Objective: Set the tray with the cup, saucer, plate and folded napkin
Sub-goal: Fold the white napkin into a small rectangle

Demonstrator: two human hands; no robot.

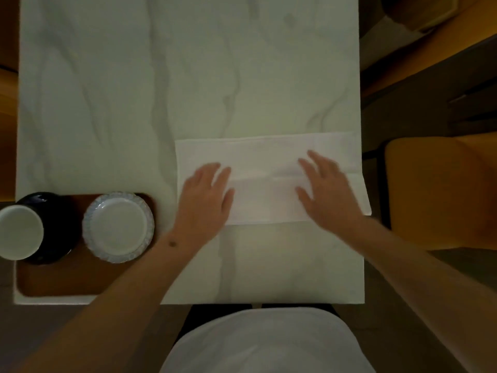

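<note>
One brown tray [67, 278] carries one cup [18, 231] on one dark saucer [57, 224] and one plate [118, 227]. Right of the tray, left hand [205, 199] and right hand [326, 193] lie flat, fingers straight, on one napkin [266, 168], gripping nothing.

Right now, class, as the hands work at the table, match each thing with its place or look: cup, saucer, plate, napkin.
Things:
1. cup
2. saucer
3. plate
4. napkin

Descriptions:
A. spread on the marble table, off the tray, under both hands
B. dark and glossy, under the cup
C. pale, with a frilled blue edge, on the tray
D. white, at the far left edge of the view

Pairs: 1-D, 2-B, 3-C, 4-A
</note>
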